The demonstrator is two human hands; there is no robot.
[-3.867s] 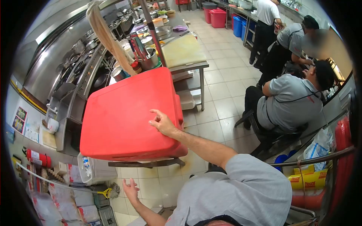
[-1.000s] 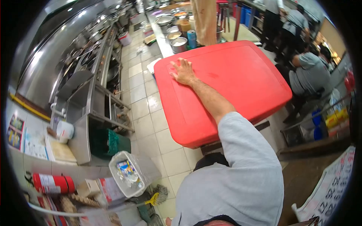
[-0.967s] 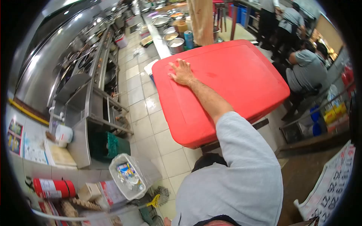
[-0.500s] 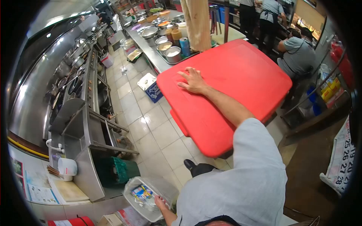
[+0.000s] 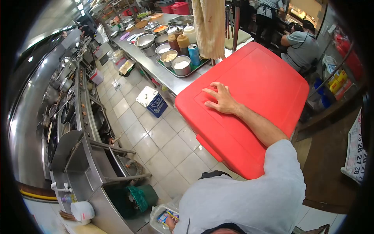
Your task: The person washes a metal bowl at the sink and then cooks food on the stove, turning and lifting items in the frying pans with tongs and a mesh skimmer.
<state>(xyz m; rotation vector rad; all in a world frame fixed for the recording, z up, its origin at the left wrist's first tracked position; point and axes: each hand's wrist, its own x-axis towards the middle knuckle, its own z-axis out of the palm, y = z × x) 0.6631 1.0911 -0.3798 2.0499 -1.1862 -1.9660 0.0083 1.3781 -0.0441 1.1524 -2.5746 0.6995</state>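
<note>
My right hand (image 5: 223, 99) rests on a large red plastic lid (image 5: 257, 78), its fingers spread and slightly bent. The lid's rim and a handle-like lug show on the left side. Low in the view, my left hand (image 5: 170, 223) is at the edge of a whitish plastic tub (image 5: 156, 219), apparently gripping its rim. Inside the tub lie colourful packets (image 5: 168, 215). My shirt hides part of the tub, and the left fingers are only partly visible.
A steel counter (image 5: 163, 76) holds several bowls, sauce bottles and a blue can (image 5: 193, 54). A blue box (image 5: 157, 104) stands on the tiled floor. Stoves (image 5: 83, 113) line the left, above a green-lined bin (image 5: 146, 197). A person (image 5: 300, 48) crouches at upper right.
The view has shifted, so most things appear lower. The red lid and my right hand on it sit further right in view. Less of the tub by my left hand shows.
</note>
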